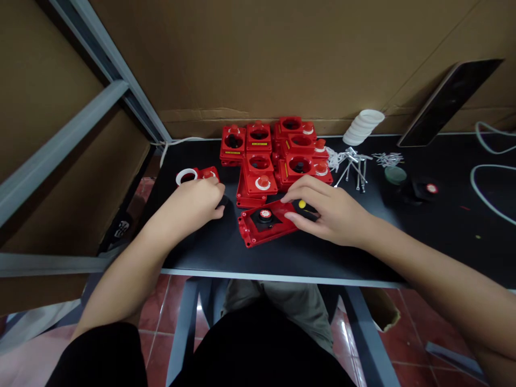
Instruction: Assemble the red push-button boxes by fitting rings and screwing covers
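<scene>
My left hand is closed at the left of the table, its fingertips tucked out of sight beside a dark round thing. Just behind it lies a red cover with a white ring at its left, both partly hidden by the hand. My right hand grips the right end of an open red housing between thumb and fingers. Inside that housing sits a black part with a red-and-white round top. A small yellow ball shows between the right thumb and fingers; what it belongs to is unclear.
Several red covers with round holes are stacked behind the housing. Rightward are metal screws, smaller pieces, stacked white rings, a greenish round lid and another black part. A dark panel leans against the cardboard wall.
</scene>
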A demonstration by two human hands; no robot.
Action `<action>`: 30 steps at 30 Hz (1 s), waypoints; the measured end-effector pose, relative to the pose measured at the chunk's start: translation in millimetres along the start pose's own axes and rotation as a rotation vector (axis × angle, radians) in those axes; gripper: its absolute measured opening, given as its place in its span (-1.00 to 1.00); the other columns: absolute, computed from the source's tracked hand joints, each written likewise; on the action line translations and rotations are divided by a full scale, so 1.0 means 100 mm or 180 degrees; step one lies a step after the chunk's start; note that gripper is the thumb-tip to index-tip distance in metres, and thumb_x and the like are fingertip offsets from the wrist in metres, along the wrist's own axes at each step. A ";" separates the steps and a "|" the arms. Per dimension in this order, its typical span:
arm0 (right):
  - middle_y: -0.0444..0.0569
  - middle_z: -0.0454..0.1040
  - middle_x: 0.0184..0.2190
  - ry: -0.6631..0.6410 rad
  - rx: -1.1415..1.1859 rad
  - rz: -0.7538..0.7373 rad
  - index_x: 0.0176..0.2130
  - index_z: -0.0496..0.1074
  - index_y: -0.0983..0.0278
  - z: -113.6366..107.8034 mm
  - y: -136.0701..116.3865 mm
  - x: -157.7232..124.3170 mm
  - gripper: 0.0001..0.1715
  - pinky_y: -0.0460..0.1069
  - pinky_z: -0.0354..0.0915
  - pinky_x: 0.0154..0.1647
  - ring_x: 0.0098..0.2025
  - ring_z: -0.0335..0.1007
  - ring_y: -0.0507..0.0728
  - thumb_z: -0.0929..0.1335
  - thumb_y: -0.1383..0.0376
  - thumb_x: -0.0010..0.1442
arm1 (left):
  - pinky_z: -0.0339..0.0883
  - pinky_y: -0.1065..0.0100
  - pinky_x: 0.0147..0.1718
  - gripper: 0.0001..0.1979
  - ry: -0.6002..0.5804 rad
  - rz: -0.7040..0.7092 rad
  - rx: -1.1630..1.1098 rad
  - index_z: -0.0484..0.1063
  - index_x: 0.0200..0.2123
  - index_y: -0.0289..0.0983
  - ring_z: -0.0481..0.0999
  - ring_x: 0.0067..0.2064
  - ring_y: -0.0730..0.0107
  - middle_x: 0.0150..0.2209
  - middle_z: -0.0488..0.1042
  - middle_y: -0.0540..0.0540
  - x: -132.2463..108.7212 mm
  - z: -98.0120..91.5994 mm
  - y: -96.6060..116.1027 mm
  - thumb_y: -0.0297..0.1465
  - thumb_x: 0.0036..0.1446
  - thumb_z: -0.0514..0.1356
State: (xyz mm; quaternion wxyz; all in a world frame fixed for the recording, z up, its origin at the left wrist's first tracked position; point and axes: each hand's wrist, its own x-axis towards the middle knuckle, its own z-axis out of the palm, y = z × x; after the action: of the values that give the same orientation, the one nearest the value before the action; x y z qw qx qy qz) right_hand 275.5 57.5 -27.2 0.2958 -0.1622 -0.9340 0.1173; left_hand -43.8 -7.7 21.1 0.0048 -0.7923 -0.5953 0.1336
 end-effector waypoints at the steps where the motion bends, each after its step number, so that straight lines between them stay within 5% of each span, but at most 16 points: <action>1: 0.11 0.65 -0.02 -0.0001 -0.0002 0.0017 0.10 0.56 0.24 0.00 0.00 0.00 -0.79 0.02 0.57 -0.28 -0.07 0.68 0.20 0.38 0.20 0.60 | 0.50 0.15 -0.19 -0.83 0.0049 0.0051 -0.0044 0.63 -0.01 -0.35 0.76 -0.02 -0.11 0.03 0.69 -0.34 -0.01 0.01 -0.01 -0.37 0.44 0.33; 9: 0.10 0.66 -0.04 -0.0006 -0.0182 -0.0042 0.08 0.55 0.26 -0.06 0.04 -0.01 -0.79 -0.02 0.51 -0.38 -0.11 0.67 0.17 0.37 0.20 0.61 | 0.54 0.08 0.09 -0.68 0.0204 0.0301 -0.0788 0.58 0.15 -0.27 0.73 0.12 -0.11 0.14 0.69 -0.28 -0.03 0.14 -0.28 -0.38 0.37 0.39; 16: 0.10 0.66 -0.04 0.0137 -0.0293 -0.0071 0.08 0.55 0.25 -0.06 0.06 -0.02 -0.78 0.01 0.50 -0.33 -0.10 0.67 0.18 0.36 0.19 0.62 | 0.58 0.08 0.07 -0.57 0.0210 0.0246 -0.0851 0.53 0.20 -0.31 0.73 0.10 -0.10 0.15 0.67 -0.32 0.02 0.12 -0.20 -0.43 0.28 0.34; 23: 0.06 0.67 -0.07 0.0562 -0.0279 0.0057 0.11 0.53 0.20 -0.06 0.03 0.01 -0.81 0.03 0.55 -0.22 -0.10 0.68 0.19 0.37 0.21 0.60 | 0.67 0.11 0.08 -0.48 0.1072 0.0463 -0.2051 0.48 0.22 -0.18 0.71 -0.05 0.15 0.03 0.68 -0.12 -0.23 -0.19 -0.33 -0.24 0.22 0.36; 26: 0.04 0.70 -0.08 0.0727 -0.0747 -0.0141 0.16 0.53 0.22 -0.08 0.01 0.03 -0.78 -0.02 0.51 -0.31 -0.17 0.69 0.15 0.41 0.23 0.59 | 0.68 0.08 0.21 -0.50 0.1324 0.0647 -0.2872 0.45 0.20 -0.13 0.73 0.06 0.14 0.05 0.64 -0.11 -0.28 -0.33 -0.23 -0.27 0.20 0.38; 30: -0.01 0.74 -0.01 0.0795 -0.1531 -0.0536 0.35 0.55 0.16 -0.17 -0.07 0.07 -0.60 -0.07 0.46 -0.34 -0.21 0.68 0.07 0.40 0.27 0.60 | 0.74 0.12 0.08 -0.50 0.1239 0.0969 -0.2990 0.44 0.21 -0.17 0.72 0.01 0.16 0.03 0.62 -0.13 -0.17 -0.47 0.12 -0.37 0.19 0.33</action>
State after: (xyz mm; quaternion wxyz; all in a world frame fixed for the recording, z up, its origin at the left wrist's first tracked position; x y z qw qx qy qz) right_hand 278.1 56.1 -7.8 0.3703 -0.1628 -0.9016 -0.1535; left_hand -27.0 -20.1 67.8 -0.2596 -0.7967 -0.4574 -0.2978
